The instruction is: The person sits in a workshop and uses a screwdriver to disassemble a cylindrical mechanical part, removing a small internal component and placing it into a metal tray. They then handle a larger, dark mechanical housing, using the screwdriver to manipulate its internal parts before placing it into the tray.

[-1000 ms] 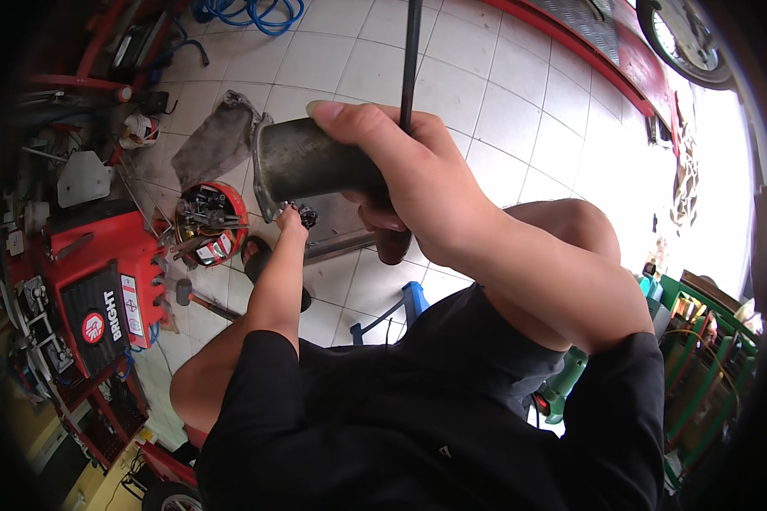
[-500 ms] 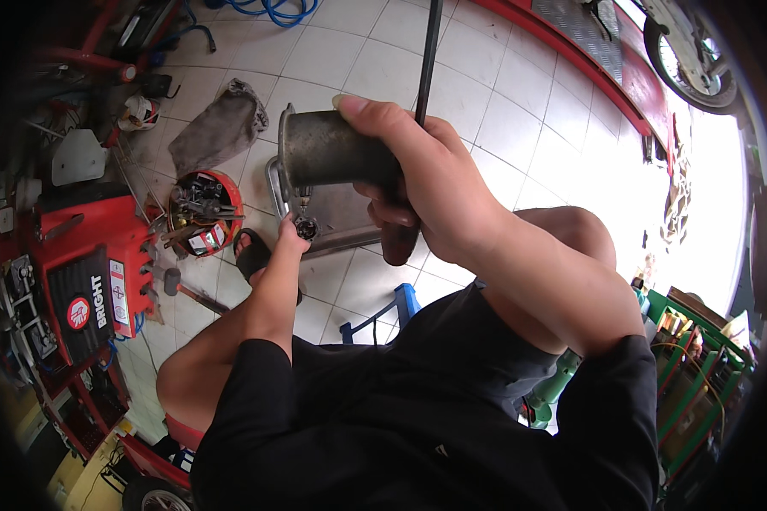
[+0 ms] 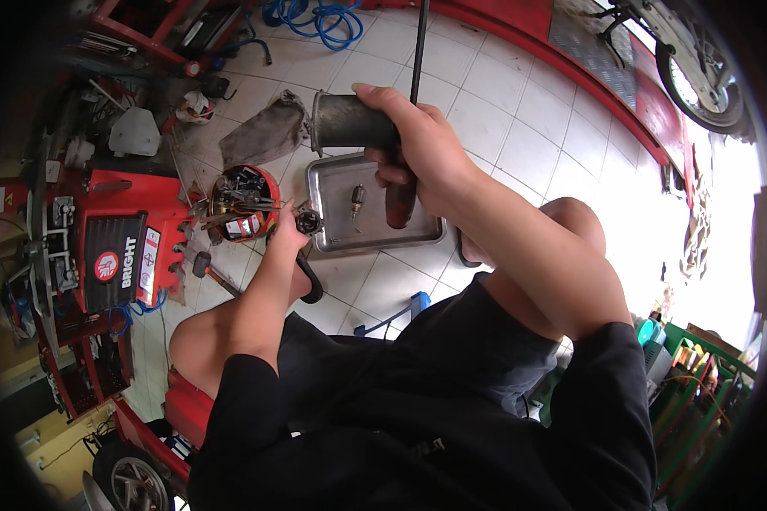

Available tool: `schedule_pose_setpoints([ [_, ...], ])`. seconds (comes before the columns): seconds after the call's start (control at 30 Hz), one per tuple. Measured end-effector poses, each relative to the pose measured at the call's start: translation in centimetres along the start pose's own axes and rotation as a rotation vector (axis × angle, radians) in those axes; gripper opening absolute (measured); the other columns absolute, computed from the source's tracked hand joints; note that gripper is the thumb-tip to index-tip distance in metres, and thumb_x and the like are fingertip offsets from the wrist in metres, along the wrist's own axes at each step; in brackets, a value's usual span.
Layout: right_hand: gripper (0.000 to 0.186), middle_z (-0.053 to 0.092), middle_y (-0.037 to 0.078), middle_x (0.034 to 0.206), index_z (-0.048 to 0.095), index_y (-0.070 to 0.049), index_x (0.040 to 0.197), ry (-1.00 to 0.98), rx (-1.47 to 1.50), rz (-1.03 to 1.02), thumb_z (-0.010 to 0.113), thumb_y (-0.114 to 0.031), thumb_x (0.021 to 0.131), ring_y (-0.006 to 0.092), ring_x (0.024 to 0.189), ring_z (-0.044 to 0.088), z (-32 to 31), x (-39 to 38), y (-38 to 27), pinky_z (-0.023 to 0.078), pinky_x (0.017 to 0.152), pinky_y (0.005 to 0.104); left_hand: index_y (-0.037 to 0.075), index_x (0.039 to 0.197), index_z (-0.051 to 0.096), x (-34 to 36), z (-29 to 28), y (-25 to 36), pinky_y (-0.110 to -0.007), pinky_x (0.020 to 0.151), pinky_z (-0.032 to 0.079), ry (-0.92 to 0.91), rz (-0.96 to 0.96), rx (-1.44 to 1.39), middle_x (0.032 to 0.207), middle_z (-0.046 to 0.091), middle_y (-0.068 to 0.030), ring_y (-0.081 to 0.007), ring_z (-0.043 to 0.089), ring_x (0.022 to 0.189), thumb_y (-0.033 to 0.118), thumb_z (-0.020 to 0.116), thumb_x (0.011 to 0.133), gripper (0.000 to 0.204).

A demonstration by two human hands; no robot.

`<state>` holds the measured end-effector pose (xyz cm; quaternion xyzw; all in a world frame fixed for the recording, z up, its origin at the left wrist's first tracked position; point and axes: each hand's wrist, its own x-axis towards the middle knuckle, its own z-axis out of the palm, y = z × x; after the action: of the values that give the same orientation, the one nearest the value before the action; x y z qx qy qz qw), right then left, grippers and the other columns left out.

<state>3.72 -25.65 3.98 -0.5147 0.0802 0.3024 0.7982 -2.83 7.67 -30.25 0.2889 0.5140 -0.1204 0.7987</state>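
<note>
My right hand [image 3: 439, 157] is closed around a dark, grimy metal cylinder [image 3: 349, 122] with a flanged rim facing left. The same hand grips a screwdriver [image 3: 402, 203]; its reddish-brown handle points down and its long black shaft runs up past my knuckles. Lower and to the left, my left hand [image 3: 290, 226] pinches a small round metal part [image 3: 309, 222] with a dark, hollowed inside, at the left edge of a metal tray [image 3: 382, 250]. Inside the tray lies a small shafted part resembling a motor armature [image 3: 357, 204]. My fingers hide some of the cylinder's right end.
Left of the tray stands a red bucket [image 3: 273, 192] full of tools, with a mallet [image 3: 216, 272] below it. A grey rag [image 3: 268, 132] lies on the tiles. Beyond are a red machine [image 3: 115, 247], a coiled blue hose [image 3: 328, 21] and a red platform edge [image 3: 571, 94].
The view has shifted, and the tray with the armature-like part now shows more fully beneath the cylinder. Both hands keep hold of the same things.
</note>
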Motion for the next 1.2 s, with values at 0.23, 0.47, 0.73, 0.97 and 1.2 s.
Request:
schedule_pose_setpoints([
  [0.23, 0.041, 0.05, 0.002, 0.065, 0.056, -0.007, 0.088, -0.061, -0.018, 0.042, 0.062, -0.047, 0.094, 0.0105, 0.045, 0.032, 0.9, 0.3, 0.1, 0.04, 0.061, 0.0334, -0.003, 0.122, 0.061, -15.2, 7.6, 6.2, -0.037, 0.081, 0.054, -0.34, 0.185, 0.259, 0.087, 0.065, -0.0105, -0.0251, 0.066, 0.084, 0.043, 0.056, 0.099, 0.051],
  [0.47, 0.043, 0.051, 0.002, 0.063, 0.06, -0.003, 0.095, -0.023, -0.104, 0.052, 0.066, -0.046, 0.091, 0.01, 0.044, 0.035, 1.1, 1.9, 2.0, 0.04, 0.053, 0.0328, -0.003, 0.122, 0.057, -26.4, 10.8, 6.6, -0.043, 0.087, 0.051, -0.447, 0.224, 0.061, 0.096, 0.063, -0.014, -0.0289, 0.062, 0.093, 0.039, 0.062, 0.096, 0.05],
  [0.73, 0.051, 0.062, 0.01, 0.073, 0.068, -0.001, 0.092, 0.259, -0.702, 0.146, 0.071, -0.051, 0.085, 0.0177, 0.057, 0.057, -2.3, 9.4, 11.9, 0.049, 0.056, 0.0338, -0.004, 0.118, 0.057, -32.2, 9.9, 8.2, -0.04, 0.095, 0.05, -0.595, 0.387, -0.24, 0.107, 0.062, -0.0168, -0.0275, 0.06, 0.106, 0.029, 0.058, 0.096, 0.04],
  [0.97, 0.059, 0.074, 0.018, 0.106, 0.075, -0.003, 0.104, 0.492, -1.447, 0.25, 0.066, -0.058, 0.083, 0.0343, 0.104, 0.07, -9.4, 15.5, 24.3, 0.055, 0.089, 0.0431, -0.004, 0.121, 0.056, -31.9, 9.9, 12.5, -0.042, 0.095, 0.048, -0.583, 0.395, -0.344, 0.112, 0.061, -0.0167, -0.0289, 0.059, 0.11, 0.027, 0.057, 0.097, 0.039],
  [1.2, 0.058, 0.074, 0.016, 0.108, 0.073, -0.009, 0.11, 0.456, -1.769, 0.336, 0.067, -0.061, 0.083, 0.034, 0.106, 0.07, -12.3, 19.4, 30.0, 0.057, 0.088, 0.0445, -0.005, 0.124, 0.056, -32.4, 9.9, 14.7, -0.043, 0.098, 0.048, -0.425, 0.473, -0.442, 0.115, 0.063, -0.0172, -0.0307, 0.059, 0.113, 0.024, 0.056, 0.098, 0.039],
])
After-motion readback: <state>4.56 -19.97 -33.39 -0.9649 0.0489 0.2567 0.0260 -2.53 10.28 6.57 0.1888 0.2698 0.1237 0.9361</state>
